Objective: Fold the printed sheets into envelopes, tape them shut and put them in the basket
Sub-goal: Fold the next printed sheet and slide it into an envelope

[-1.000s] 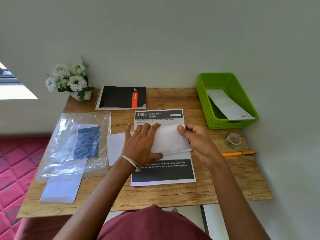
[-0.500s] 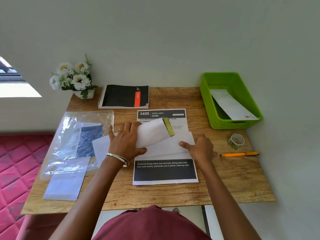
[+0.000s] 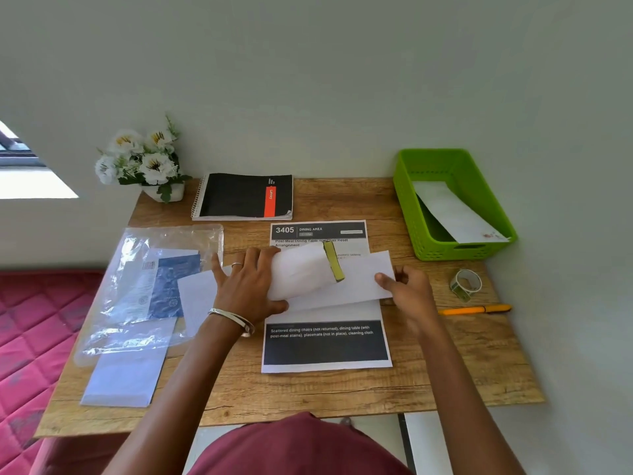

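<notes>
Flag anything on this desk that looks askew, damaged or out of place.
Nothing looks damaged or spilled. Small oddities only: the finished envelope leans diagonally in the green basket, one end propped on the rim. The left hand and right hand hold an envelope tilted across the printed sheet, mid-fold.

- white flowers (image 3: 142, 158) in a small pot, back left corner of the table (image 3: 462, 378);
- black notebook (image 3: 245, 196) just beside them;
- orange pen (image 3: 474, 309) near the right edge;
- red quilt (image 3: 30, 323) left of the table
</notes>
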### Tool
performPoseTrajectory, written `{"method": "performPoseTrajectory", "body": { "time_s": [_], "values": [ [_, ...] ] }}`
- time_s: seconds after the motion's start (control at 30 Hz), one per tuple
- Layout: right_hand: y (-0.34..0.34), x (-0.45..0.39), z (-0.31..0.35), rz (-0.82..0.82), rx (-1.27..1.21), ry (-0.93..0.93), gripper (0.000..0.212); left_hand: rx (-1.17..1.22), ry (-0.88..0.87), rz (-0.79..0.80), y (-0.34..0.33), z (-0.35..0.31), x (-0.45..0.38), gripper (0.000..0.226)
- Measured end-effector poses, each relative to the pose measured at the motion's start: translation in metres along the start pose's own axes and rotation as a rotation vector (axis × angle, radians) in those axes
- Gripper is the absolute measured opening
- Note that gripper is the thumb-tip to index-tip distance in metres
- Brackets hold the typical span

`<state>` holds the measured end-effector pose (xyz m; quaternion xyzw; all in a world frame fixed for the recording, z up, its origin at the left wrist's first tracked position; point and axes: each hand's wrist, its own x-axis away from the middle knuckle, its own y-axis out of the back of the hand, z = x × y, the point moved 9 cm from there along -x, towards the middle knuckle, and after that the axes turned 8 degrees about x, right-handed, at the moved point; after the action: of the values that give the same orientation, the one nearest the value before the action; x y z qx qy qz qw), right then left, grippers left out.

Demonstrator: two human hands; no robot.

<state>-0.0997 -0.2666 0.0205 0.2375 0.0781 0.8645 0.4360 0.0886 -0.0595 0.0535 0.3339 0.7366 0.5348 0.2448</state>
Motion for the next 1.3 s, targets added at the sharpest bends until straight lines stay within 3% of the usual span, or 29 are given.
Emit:
{"method": "performPoseTrajectory", "body": {
  "time_s": [0.1, 0.33, 0.5, 0.67, 1.3],
  "values": [
    [0.019, 0.004, 0.008, -0.031, -0.084, 0.027, 0.02, -0.019, -0.004, 0.004, -0.001, -0.001, -0.005, 0.094],
    [0.08, 0.023, 0.042, -0.278, -0.17, 0.266, 0.029, 0.002, 0.0, 0.041, -0.004, -0.006, -0.012, 0.094],
    [0.105, 0.035, 0.055, -0.381, -0.421, 0.347, 0.023, 0.075, 0.05, 0.08, -0.006, 0.0, -0.014, 0.095],
    [0.095, 0.034, 0.053, -0.333, -0.501, 0.321, 0.025, 0.185, 0.091, 0.082, -0.002, 0.008, -0.015, 0.097],
    [0.092, 0.032, 0.049, -0.272, -0.287, 0.343, 0.024, 0.229, 0.047, 0.105, -0.003, 0.007, -0.013, 0.098]
  ]
}}
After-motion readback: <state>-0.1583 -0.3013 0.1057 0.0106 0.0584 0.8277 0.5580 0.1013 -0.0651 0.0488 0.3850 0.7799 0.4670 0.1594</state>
